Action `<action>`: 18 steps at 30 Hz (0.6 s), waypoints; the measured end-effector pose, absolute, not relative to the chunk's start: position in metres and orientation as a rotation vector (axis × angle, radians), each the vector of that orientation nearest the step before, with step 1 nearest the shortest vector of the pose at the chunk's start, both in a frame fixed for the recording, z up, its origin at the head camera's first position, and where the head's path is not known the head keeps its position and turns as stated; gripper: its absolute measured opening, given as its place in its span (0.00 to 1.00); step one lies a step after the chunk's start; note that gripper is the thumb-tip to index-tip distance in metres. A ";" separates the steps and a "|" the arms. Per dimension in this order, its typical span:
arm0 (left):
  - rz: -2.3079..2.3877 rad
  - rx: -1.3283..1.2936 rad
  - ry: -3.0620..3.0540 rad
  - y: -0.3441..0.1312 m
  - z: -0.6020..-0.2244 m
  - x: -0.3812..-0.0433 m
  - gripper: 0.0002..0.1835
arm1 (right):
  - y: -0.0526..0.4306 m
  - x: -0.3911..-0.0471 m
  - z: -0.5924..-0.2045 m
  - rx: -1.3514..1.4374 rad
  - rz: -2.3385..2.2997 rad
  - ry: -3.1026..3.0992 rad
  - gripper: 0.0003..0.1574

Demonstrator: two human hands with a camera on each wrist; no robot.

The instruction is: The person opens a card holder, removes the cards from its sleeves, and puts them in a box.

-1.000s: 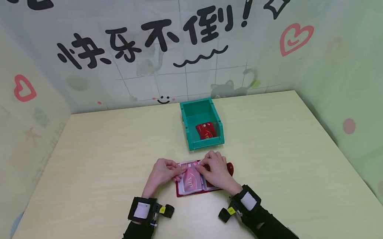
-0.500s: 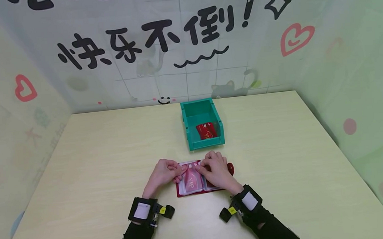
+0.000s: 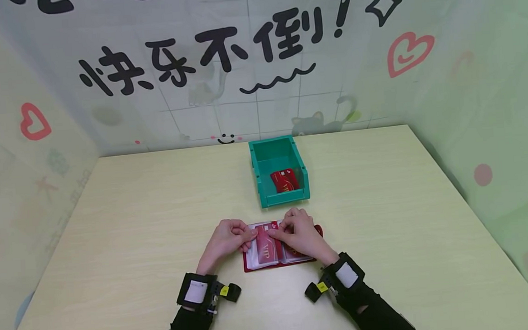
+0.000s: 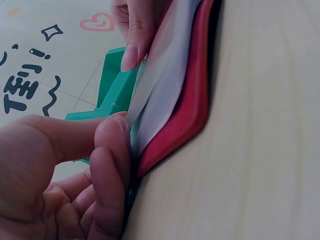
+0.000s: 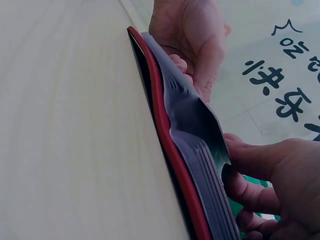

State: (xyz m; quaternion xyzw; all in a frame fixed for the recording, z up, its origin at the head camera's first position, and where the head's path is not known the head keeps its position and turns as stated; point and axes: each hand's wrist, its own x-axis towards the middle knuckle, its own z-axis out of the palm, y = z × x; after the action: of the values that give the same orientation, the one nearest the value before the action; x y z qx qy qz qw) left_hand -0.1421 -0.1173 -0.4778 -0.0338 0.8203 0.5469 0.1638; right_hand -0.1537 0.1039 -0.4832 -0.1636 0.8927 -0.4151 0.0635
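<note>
A card holder (image 3: pixel 281 264) with a red cover and clear plastic sleeves lies spread on the table. A red card marked VIP (image 3: pixel 266 249) shows through its left-hand sleeve. At that page's top left corner my left hand (image 3: pixel 227 239) pinches the clear sleeve (image 4: pixel 145 102) between thumb and forefinger. My right hand (image 3: pixel 302 234) reaches over the right-hand page, its thumb and forefinger pinching the left page near its top right. In the right wrist view the page (image 5: pixel 197 112) bows up from the stack of sleeves. My right hand partly hides the right-hand page.
Behind the card holder stands a teal open bin (image 3: pixel 285 203) with several red cards (image 3: pixel 285 180) inside. A printed backdrop (image 3: pixel 223 109) rises at the table's far edge. Each wrist carries a strapped camera.
My right hand has shifted slightly, its thumb moving a little left over the page. The VIP card looks redder and flatter under its sleeve. My left hand stays in place.
</note>
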 end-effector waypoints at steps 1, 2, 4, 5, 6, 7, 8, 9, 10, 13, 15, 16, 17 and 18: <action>1.557 -0.093 2.342 -0.117 -0.478 -0.142 0.09 | 0.104 -0.154 -0.484 -0.493 -1.250 2.698 0.16; 1.557 -0.089 2.342 -0.117 -0.478 -0.142 0.09 | 0.104 -0.155 -0.484 -0.488 -1.246 2.698 0.17; 1.559 -0.079 2.347 -0.117 -0.478 -0.142 0.09 | 0.104 -0.155 -0.484 -0.486 -1.238 2.703 0.17; 1.561 -0.074 2.350 -0.117 -0.478 -0.142 0.09 | 0.104 -0.155 -0.484 -0.483 -1.240 2.699 0.16; 1.561 -0.069 2.352 -0.117 -0.478 -0.142 0.09 | 0.105 -0.156 -0.484 -0.482 -1.241 2.695 0.16; 1.563 -0.062 2.354 -0.117 -0.478 -0.142 0.09 | 0.105 -0.156 -0.483 -0.477 -1.247 2.687 0.16; 1.566 -0.059 2.355 -0.118 -0.478 -0.142 0.09 | 0.106 -0.156 -0.482 -0.472 -1.251 2.681 0.16; 1.568 -0.055 2.358 -0.118 -0.478 -0.142 0.09 | 0.107 -0.156 -0.482 -0.470 -1.256 2.677 0.15; 1.570 -0.052 2.358 -0.118 -0.478 -0.142 0.09 | 0.107 -0.156 -0.481 -0.468 -1.262 2.672 0.15; 1.574 -0.038 2.366 -0.118 -0.479 -0.142 0.09 | 0.107 -0.156 -0.480 -0.458 -1.285 2.661 0.15; 1.572 -0.031 2.376 -0.118 -0.479 -0.142 0.08 | 0.107 -0.155 -0.480 -0.450 -1.290 2.659 0.16; 1.571 -0.029 2.380 -0.118 -0.479 -0.142 0.08 | 0.107 -0.155 -0.480 -0.444 -1.289 2.659 0.16; 1.568 -0.028 2.384 -0.118 -0.479 -0.142 0.08 | 0.107 -0.156 -0.480 -0.433 -1.293 2.653 0.17; 1.566 -0.028 2.387 -0.118 -0.479 -0.142 0.08 | 0.107 -0.156 -0.480 -0.417 -1.301 2.646 0.17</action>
State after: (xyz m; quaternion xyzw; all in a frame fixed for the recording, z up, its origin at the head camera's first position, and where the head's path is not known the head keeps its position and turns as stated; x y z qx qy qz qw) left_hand -0.1416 -0.1177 -0.4786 -0.0097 0.8275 0.5429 0.1429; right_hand -0.1558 0.1074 -0.4804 -0.1397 0.8855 -0.4355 0.0819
